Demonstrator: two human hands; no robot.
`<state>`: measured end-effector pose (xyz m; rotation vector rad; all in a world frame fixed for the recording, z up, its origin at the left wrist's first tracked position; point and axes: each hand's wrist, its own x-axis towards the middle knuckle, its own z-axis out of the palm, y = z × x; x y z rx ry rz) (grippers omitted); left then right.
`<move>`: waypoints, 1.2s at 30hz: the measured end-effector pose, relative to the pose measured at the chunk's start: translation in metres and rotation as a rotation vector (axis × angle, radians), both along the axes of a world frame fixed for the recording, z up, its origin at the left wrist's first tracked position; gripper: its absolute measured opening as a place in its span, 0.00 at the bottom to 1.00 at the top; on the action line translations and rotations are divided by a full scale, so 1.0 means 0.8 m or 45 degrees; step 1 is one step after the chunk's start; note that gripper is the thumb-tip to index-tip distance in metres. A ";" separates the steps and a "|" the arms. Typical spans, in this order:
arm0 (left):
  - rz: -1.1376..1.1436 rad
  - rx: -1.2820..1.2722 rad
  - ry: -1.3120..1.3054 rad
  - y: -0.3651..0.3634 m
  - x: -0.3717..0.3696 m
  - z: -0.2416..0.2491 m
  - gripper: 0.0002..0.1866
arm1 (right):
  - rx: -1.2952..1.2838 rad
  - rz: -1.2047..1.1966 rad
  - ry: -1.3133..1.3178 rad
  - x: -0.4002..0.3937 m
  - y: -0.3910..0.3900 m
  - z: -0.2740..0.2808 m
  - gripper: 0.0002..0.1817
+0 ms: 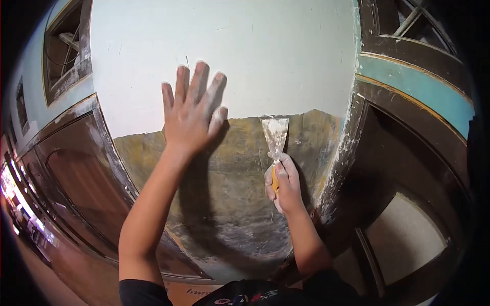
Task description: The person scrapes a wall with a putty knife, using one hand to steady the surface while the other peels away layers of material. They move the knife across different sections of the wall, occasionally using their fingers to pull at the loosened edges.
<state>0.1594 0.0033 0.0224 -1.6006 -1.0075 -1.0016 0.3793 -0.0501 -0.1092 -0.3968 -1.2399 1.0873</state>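
Note:
My left hand [191, 115] lies spread against the wall, its palm over the lower border of the pale upper layer [286, 61]. White dust coats its fingers. In my right hand [284, 183] is a putty knife [276, 135] with a yellow handle, held blade up. The blade is smeared with white, and its wide edge sits right at the border where the pale layer meets the bare, brownish, stained wall [240, 173]. That border runs unevenly across the wall, with a small peak right of the blade.
Dark brown door frames flank the wall, one on the left [109, 137] and one on the right [352, 122], both with flaking white paint. A turquoise band [418, 81] crosses at upper right. A pale panel [408, 237] stands at lower right. Orange floor [178, 293] shows below.

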 end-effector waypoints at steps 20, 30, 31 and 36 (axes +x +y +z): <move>0.253 0.041 -0.073 0.002 -0.178 -0.043 0.36 | -0.007 -0.029 -0.109 -0.086 0.000 -0.016 0.16; 0.164 0.012 -0.117 -0.001 -0.177 -0.045 0.38 | -0.035 -0.062 -0.025 -0.122 -0.001 -0.016 0.16; 0.146 0.029 -0.120 0.001 -0.178 -0.046 0.38 | -0.053 -0.078 -0.056 -0.121 0.002 -0.011 0.17; 0.190 0.035 -0.102 -0.001 -0.177 -0.045 0.36 | 0.021 -0.017 -0.017 -0.114 0.001 0.005 0.16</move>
